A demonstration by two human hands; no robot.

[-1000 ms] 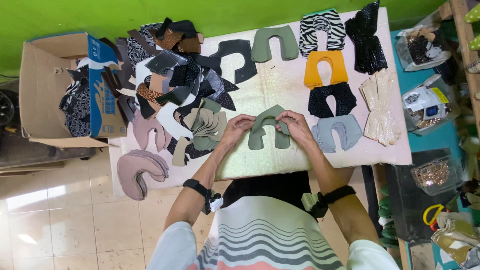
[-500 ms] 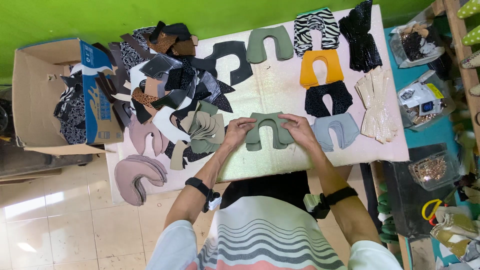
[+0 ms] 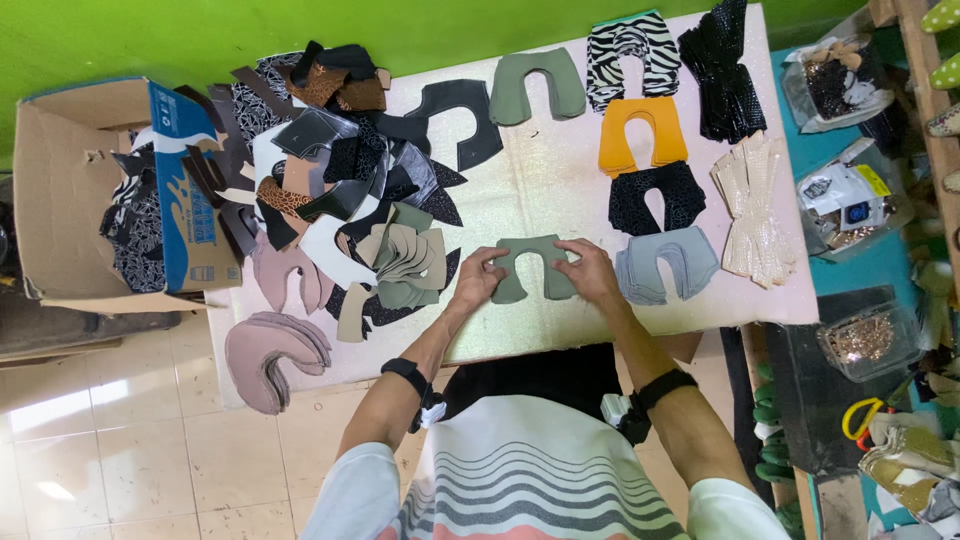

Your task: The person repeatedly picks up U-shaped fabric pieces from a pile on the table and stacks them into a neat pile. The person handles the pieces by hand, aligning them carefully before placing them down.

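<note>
Near the front edge of the tabletop (image 3: 560, 190), the left hand (image 3: 478, 280) and right hand (image 3: 590, 272) each pinch a side of a green cutout (image 3: 532, 268), pressing it flat, probably to square it; sorted stacks sit rightward, the unsorted heap (image 3: 330, 190) leftward.

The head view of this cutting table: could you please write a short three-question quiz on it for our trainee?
1. True or false: both hands touch the same olive-green U-shaped piece.
2. Which piece lies directly beside the right hand? A) zebra-striped piece B) pale grey-blue piece C) mustard-yellow piece
3. Fill in: the cardboard box stands off the table's ____ end.

Key:
1. True; the left hand and right hand pinch it at opposite edges with their fingers.
2. B
3. Left
</note>
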